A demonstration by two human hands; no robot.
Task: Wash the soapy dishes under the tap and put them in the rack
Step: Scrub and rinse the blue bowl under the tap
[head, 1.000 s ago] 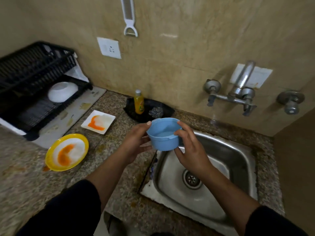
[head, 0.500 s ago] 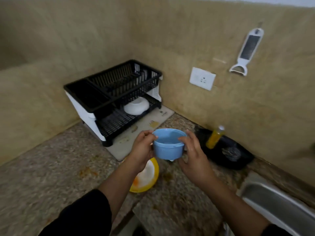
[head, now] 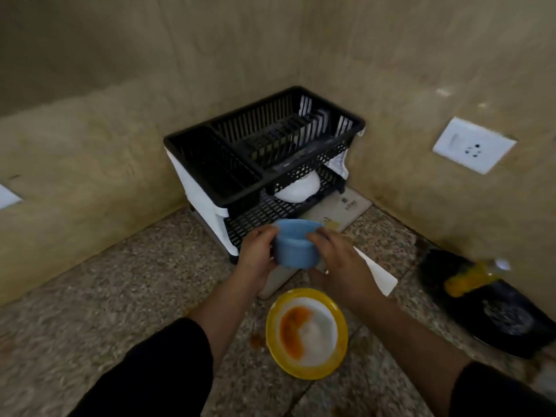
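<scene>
Both hands hold a small blue bowl (head: pixel 296 248) just in front of the lower tier of the black two-tier dish rack (head: pixel 261 164). My left hand (head: pixel 257 257) grips its left side and my right hand (head: pixel 338 260) grips its right side and rim. The bowl is tilted with its mouth turned towards the rack. A white bowl (head: pixel 298 188) lies upside down on the rack's lower tier. A yellow-rimmed plate (head: pixel 307 332) with orange sauce and foam lies on the counter below my hands. A white square plate (head: pixel 379 278) is partly hidden behind my right hand.
The rack stands in the counter's corner on a pale mat (head: pixel 340 209). At the right, a black tray (head: pixel 493 311) holds a yellow soap bottle (head: pixel 469 278) and a steel scrubber (head: pixel 508 317). A wall socket (head: pixel 474 145) is at the right.
The view has swung left from the sink to the rack. Both hands have carried the blue bowl to the rack's lower tier and tipped it over towards the rack.
</scene>
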